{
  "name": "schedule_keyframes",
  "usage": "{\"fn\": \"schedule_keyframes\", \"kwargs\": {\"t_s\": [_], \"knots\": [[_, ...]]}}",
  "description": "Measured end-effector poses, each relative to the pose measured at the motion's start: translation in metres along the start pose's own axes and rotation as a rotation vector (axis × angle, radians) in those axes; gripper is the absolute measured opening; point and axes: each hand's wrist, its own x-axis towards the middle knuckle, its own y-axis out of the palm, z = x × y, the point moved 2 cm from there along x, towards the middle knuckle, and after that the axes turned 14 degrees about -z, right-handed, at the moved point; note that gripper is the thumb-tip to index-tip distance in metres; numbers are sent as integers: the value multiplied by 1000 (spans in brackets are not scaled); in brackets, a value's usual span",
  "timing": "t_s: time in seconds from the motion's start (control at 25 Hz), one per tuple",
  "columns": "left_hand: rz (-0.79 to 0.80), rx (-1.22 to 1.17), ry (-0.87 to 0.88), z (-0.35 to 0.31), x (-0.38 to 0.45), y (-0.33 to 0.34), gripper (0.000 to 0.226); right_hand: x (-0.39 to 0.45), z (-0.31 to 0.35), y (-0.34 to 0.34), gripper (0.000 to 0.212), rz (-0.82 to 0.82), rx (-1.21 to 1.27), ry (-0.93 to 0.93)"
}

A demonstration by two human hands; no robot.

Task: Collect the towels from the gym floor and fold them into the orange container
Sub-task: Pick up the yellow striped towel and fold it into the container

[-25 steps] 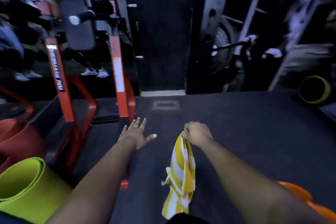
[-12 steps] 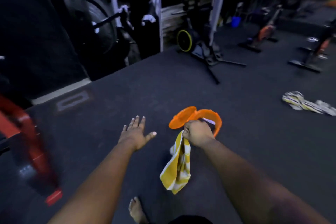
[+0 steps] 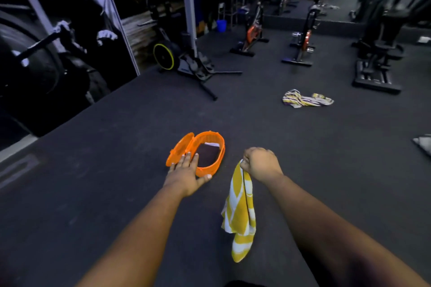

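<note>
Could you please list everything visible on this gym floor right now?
orange container: one, orange mesh, lid open, on the floor ahead; something dark lies inside
yellow towel: one, yellow and white, hanging from the right hand
striped towel: one, yellow, white and dark stripes, crumpled on the floor further off to the right
pale cloth: one, grey-white, at the right edge, cut off
exercise bikes: at least two, black with orange, in the background
blue bucket: one, far back
left hand: fingers straight, in front of the container's near rim
right hand: grips the yellow towel
</note>
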Motion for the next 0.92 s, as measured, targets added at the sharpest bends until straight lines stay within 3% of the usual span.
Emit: {"fn": "schedule_keyframes", "kwargs": {"t_s": [0.12,0.32,0.44,0.68,0.92], "knots": [[33,19,46,-42,-6,14,96,-22,-45,-19,18,-32,-29,76],[25,-8,-15,-117,5,32,96,-8,-121,-37,14,-19,-67,24],[10,-6,-41,-121,20,33,97,3,-133,-32,12,8,-67,-11],[-21,-69,-238,-187,81,49,97,80,-207,-34,17,-2,34,-183],[-74,-78,-332,-193,157,46,96,184,-225,-2,17,47,257,-97]]}}
